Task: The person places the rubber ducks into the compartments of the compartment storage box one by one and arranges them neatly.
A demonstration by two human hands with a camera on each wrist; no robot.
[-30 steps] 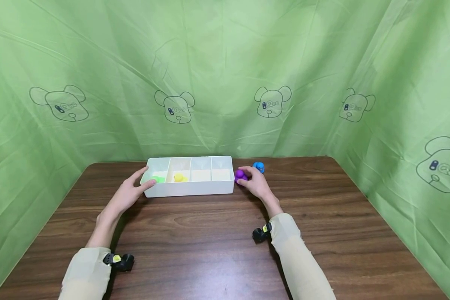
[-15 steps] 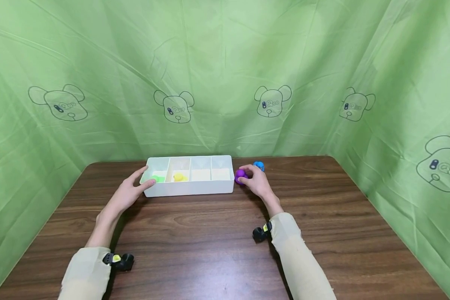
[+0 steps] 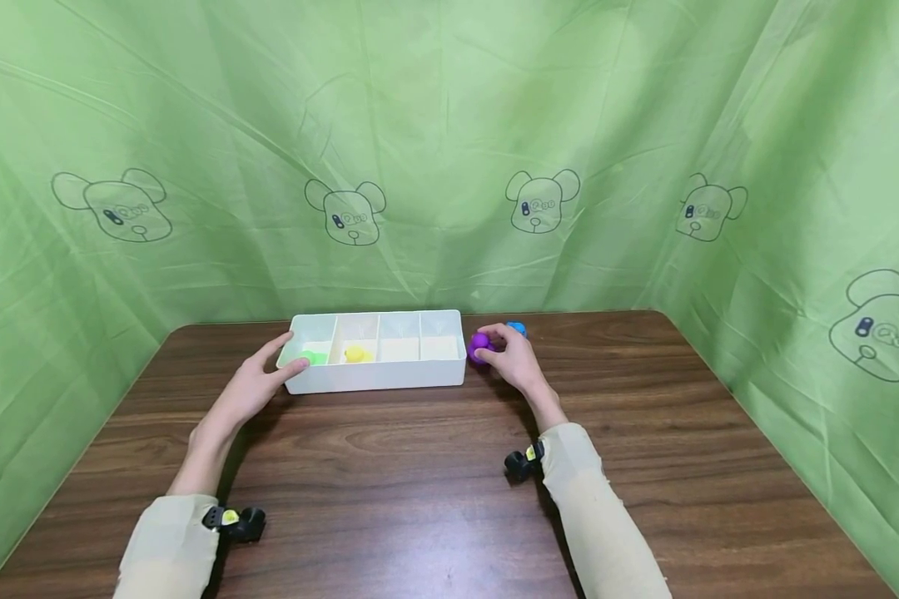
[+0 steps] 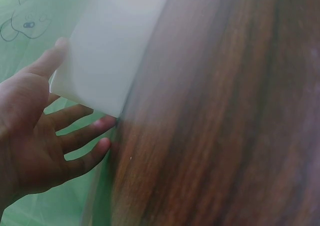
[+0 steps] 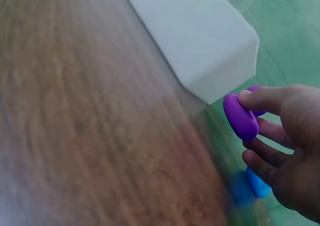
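A white box (image 3: 378, 377) with several compartments in a row stands at the back of the table. My left hand (image 3: 250, 391) rests on its left end, thumb over the front rim; in the left wrist view the other fingers (image 4: 82, 161) lie fairly straight and spread at the end wall. Just off the box's right end, my right hand (image 3: 515, 362) pinches a purple rubber duck (image 5: 240, 118) between thumb and fingers. A blue toy (image 3: 517, 329) lies behind that hand, partly hidden by it. The duck appears held slightly above the table.
In the leftmost compartment lies a green toy (image 3: 315, 358), and the one beside it holds a yellow duck (image 3: 355, 354). The two right compartments show bare floors. A green curtain (image 3: 434, 166) with bear-head drawings hangs behind the brown wooden table (image 3: 389, 466).
My right hand has moved slightly up and away from me with the purple duck, covering more of the blue toy. The left hand stays at the box's end.
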